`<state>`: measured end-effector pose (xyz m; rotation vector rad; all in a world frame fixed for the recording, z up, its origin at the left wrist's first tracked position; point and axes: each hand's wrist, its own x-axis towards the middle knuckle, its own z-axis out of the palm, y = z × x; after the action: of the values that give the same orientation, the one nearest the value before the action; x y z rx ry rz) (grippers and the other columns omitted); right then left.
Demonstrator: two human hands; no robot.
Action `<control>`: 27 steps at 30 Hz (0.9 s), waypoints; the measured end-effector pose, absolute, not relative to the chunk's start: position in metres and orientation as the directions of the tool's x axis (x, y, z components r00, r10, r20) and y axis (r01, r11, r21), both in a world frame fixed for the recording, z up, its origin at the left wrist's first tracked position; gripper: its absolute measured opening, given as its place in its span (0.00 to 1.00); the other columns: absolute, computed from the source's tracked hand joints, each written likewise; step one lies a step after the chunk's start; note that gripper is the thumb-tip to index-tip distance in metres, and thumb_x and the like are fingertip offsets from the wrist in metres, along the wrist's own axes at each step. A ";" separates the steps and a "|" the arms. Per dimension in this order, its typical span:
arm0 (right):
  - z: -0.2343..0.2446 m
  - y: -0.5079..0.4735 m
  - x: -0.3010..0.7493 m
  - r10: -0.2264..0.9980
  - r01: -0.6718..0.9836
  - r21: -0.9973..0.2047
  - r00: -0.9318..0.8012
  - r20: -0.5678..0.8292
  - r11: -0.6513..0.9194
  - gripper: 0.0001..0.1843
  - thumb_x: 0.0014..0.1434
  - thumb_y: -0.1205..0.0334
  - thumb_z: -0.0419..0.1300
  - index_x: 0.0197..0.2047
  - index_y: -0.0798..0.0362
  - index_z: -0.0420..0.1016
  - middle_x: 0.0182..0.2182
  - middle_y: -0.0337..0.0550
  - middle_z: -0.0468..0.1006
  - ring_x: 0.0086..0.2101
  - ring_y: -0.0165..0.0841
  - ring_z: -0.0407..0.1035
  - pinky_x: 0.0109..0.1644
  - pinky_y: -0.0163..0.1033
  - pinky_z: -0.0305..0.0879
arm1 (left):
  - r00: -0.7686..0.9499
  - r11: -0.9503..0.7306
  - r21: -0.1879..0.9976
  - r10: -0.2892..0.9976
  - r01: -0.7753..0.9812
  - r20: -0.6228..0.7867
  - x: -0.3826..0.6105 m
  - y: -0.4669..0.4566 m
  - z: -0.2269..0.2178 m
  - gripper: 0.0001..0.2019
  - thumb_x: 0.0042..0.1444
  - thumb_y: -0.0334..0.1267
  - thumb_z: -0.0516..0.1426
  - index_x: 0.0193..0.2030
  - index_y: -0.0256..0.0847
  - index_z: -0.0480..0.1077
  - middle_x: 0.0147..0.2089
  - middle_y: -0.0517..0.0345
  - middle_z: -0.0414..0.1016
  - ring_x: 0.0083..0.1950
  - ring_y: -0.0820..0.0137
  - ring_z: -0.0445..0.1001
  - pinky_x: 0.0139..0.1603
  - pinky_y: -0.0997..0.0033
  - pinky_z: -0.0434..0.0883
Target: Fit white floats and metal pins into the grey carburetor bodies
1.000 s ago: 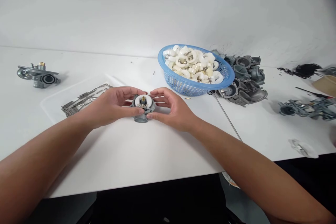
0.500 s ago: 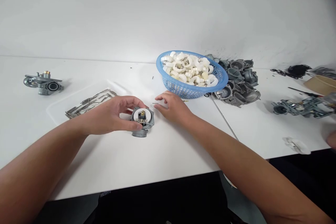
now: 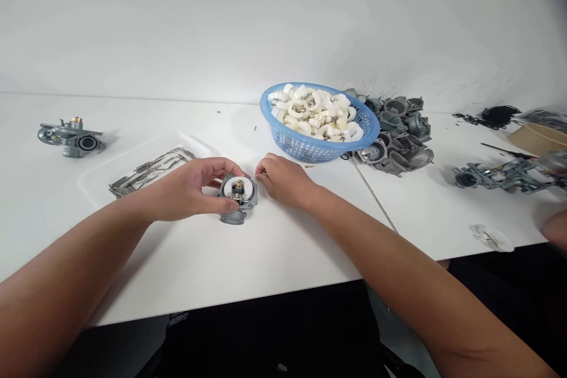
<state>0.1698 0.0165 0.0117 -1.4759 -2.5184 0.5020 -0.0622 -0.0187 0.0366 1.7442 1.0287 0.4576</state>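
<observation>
My left hand is wrapped round the far left side of a grey metal carburetor body, which rests on the table with its open bowl side up. In the bowl sits a white ring-shaped float, with a brass jet at its middle. The left thumb lies on the near edge by the float's hinge. Close to the body's right side, my right hand is closed in a pinch. The thin metal pin seen at its fingertips earlier is now hidden by the fingers.
A clear tray of metal pins lies left, near another carburetor. A blue basket of white floats stands behind my right hand, beside piled metal bowls. Further right are more carburetors, a screwdriver and a co-worker's hand.
My right fingers have closed together and come nearer the carburetor body, and the thin pin has gone from sight. My left hand keeps its hold. The whole view has shifted slightly.
</observation>
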 end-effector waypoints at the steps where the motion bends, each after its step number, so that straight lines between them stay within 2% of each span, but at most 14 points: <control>1: 0.012 0.015 0.169 0.866 0.812 -0.362 -0.499 -0.020 0.459 0.08 0.69 0.68 0.54 0.41 0.53 0.75 0.46 0.47 0.78 0.41 0.37 0.71 0.37 0.40 0.59 | 0.562 -0.119 0.897 0.812 0.425 -0.159 -0.062 -0.019 0.037 0.20 0.57 0.48 0.68 0.53 0.48 0.74 0.48 0.52 0.81 0.50 0.56 0.80 0.49 0.55 0.80; 5: 0.008 0.014 0.168 0.850 0.811 -0.316 -0.526 -0.024 0.492 0.09 0.64 0.74 0.55 0.40 0.53 0.73 0.45 0.48 0.77 0.41 0.38 0.70 0.37 0.40 0.58 | 0.554 -0.079 0.916 0.815 0.393 -0.167 -0.059 -0.019 0.037 0.19 0.56 0.47 0.69 0.51 0.46 0.73 0.46 0.53 0.80 0.45 0.60 0.80 0.42 0.61 0.80; 12: 0.000 0.017 0.173 0.824 0.784 -0.285 -0.565 0.042 0.552 0.12 0.63 0.77 0.53 0.44 0.54 0.71 0.47 0.49 0.75 0.45 0.39 0.69 0.44 0.41 0.60 | 0.489 -0.067 0.927 0.862 0.369 -0.132 -0.055 -0.016 0.032 0.20 0.55 0.48 0.70 0.50 0.44 0.73 0.50 0.51 0.80 0.48 0.61 0.79 0.44 0.62 0.79; 14: 0.001 0.018 0.175 0.834 0.785 -0.311 -0.550 0.047 0.535 0.10 0.66 0.75 0.53 0.44 0.54 0.72 0.47 0.49 0.76 0.46 0.39 0.69 0.45 0.41 0.61 | 0.481 -0.059 0.927 0.866 0.369 -0.136 -0.055 -0.015 0.031 0.20 0.55 0.48 0.70 0.50 0.43 0.74 0.50 0.50 0.80 0.47 0.61 0.79 0.45 0.62 0.79; 17: 0.002 0.021 0.180 0.869 0.789 -0.397 -0.492 0.048 0.469 0.06 0.70 0.65 0.55 0.44 0.54 0.74 0.49 0.49 0.77 0.48 0.39 0.70 0.48 0.42 0.62 | 0.470 -0.054 0.932 0.873 0.360 -0.131 -0.055 -0.015 0.031 0.19 0.55 0.47 0.70 0.50 0.44 0.74 0.50 0.51 0.81 0.47 0.60 0.80 0.44 0.62 0.79; 20: 0.002 0.024 0.182 0.916 0.804 -0.473 -0.400 0.021 0.362 0.07 0.69 0.58 0.60 0.42 0.51 0.77 0.49 0.46 0.79 0.48 0.39 0.72 0.46 0.42 0.62 | 0.465 -0.029 0.938 0.874 0.346 -0.145 -0.056 -0.016 0.030 0.19 0.55 0.47 0.70 0.50 0.45 0.74 0.49 0.53 0.80 0.48 0.60 0.80 0.43 0.63 0.79; 23: 0.000 0.025 0.180 0.946 0.817 -0.499 -0.325 0.018 0.290 0.07 0.66 0.56 0.63 0.42 0.50 0.78 0.49 0.43 0.79 0.48 0.38 0.73 0.44 0.41 0.61 | 0.460 -0.025 0.933 0.875 0.358 -0.153 -0.059 -0.016 0.028 0.18 0.57 0.47 0.69 0.50 0.47 0.74 0.48 0.54 0.80 0.49 0.60 0.80 0.44 0.64 0.79; 27: -0.007 0.030 0.172 0.943 0.784 -0.530 -0.309 0.119 0.324 0.10 0.65 0.57 0.65 0.47 0.51 0.77 0.50 0.43 0.80 0.49 0.37 0.73 0.45 0.40 0.62 | 0.439 -0.025 0.923 0.884 0.385 -0.160 -0.061 -0.015 0.024 0.19 0.57 0.48 0.69 0.53 0.49 0.74 0.49 0.54 0.81 0.49 0.60 0.80 0.45 0.63 0.79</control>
<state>0.1722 0.0301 -0.0068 -1.5277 -2.1869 0.5307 -0.0613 -0.0151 0.0241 1.6183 1.1314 0.5810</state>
